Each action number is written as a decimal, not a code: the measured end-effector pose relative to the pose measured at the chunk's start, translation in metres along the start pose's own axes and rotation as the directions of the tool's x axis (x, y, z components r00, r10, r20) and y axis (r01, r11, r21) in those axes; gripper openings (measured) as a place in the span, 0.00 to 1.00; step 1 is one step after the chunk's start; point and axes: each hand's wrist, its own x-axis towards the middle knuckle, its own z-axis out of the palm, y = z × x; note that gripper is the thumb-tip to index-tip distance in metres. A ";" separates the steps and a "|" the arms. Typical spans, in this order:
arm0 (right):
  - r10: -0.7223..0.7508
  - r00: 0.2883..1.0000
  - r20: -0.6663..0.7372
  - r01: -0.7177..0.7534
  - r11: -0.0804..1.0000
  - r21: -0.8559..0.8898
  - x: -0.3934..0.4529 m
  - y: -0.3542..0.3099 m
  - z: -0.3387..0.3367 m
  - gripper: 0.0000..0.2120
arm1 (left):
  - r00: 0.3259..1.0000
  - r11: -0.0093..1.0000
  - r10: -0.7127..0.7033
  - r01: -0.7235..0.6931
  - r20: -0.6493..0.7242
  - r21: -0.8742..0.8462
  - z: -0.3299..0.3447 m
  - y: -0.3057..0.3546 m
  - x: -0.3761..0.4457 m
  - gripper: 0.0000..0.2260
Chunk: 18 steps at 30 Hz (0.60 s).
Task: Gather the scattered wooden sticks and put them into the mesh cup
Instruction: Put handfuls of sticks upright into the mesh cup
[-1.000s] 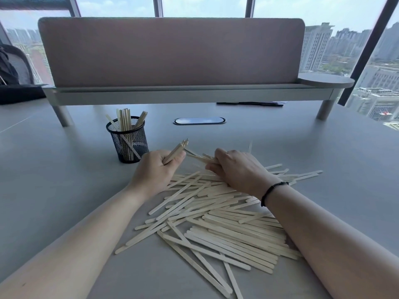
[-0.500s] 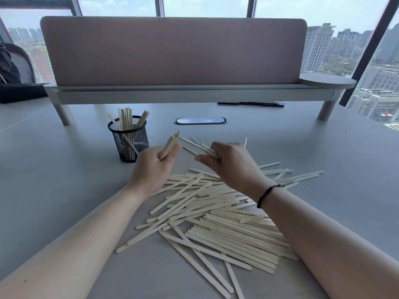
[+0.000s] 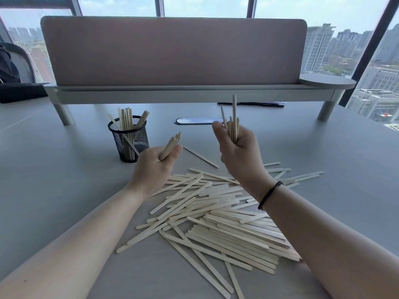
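Observation:
A big heap of pale wooden sticks [image 3: 216, 216] lies scattered on the grey desk in front of me. The black mesh cup [image 3: 129, 140] stands upright at the left, with several sticks poking out of it. My left hand [image 3: 154, 167] grips a small bundle of sticks [image 3: 171, 144] just right of the cup, tips pointing up and away. My right hand [image 3: 238, 154] is raised above the heap and grips another bundle [image 3: 233, 120], held nearly upright. One lone stick [image 3: 200, 157] lies between the hands.
A padded divider on a grey shelf [image 3: 183, 91] with legs spans the desk's far side. An oval cable port [image 3: 198, 121] sits behind the hands, and dark pens [image 3: 251, 104] lie under the shelf. A dark chair [image 3: 13, 72] stands far left.
My right hand lifted off the heap with a bundle of sticks and turned it upright. My left hand stayed near the cup with its own bundle.

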 end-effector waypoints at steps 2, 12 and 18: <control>0.111 0.993 -0.036 -0.104 0.984 0.145 0.004 0.001 -0.003 0.26 | 1.000 1.000 0.005 -0.005 0.000 -0.007 0.000 0.001 0.000 0.35; 0.471 0.882 0.015 -0.442 0.816 0.371 0.007 0.027 -0.019 0.22 | 1.000 1.000 0.015 -0.015 -0.002 0.004 -0.001 0.002 -0.001 0.33; 0.467 0.880 0.085 -0.468 0.825 0.316 0.003 0.026 -0.015 0.22 | 1.000 1.000 0.000 0.000 -0.016 0.006 0.000 -0.001 0.000 0.35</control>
